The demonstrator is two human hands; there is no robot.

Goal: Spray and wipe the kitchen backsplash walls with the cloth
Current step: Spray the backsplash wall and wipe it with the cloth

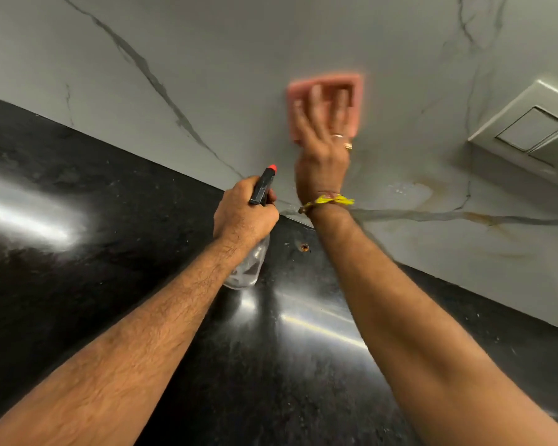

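Two bare forearms reach up from the bottom edge, yours, over a glossy black counter [110, 252] that throws back bright streaks of light. No brand, label or writing can be read on anything here.

Your left hand [244, 214] is nearest, fingers curled tight around the neck of a spray bottle [261, 191]. The clear body hangs below your fist, just above the counter, and the black spray head rises out of the top of your grip. The bottle's long axis runs nearly upright, leaning a little to the right, and its red nozzle tip [272, 168] points up and toward the wall.

Just beside it and further out, your right hand [322, 149] is raised, with a yellow thread [331, 201] tied round the wrist and rings on two fingers. Its fingers are spread wide and laid flat, not gripping: they press a pink cloth [326, 104] against the backsplash wall [239, 59]. The cloth is a roughly square pad, flat on the wall, its edges blurred along with your fingers.

The wall is pale grey marble with dark veins, meeting the counter in a corner behind the bottle. Brownish streaks mark it low on the right. Further right, well apart from the cloth, a white switch plate [529, 130] is fixed to the wall.
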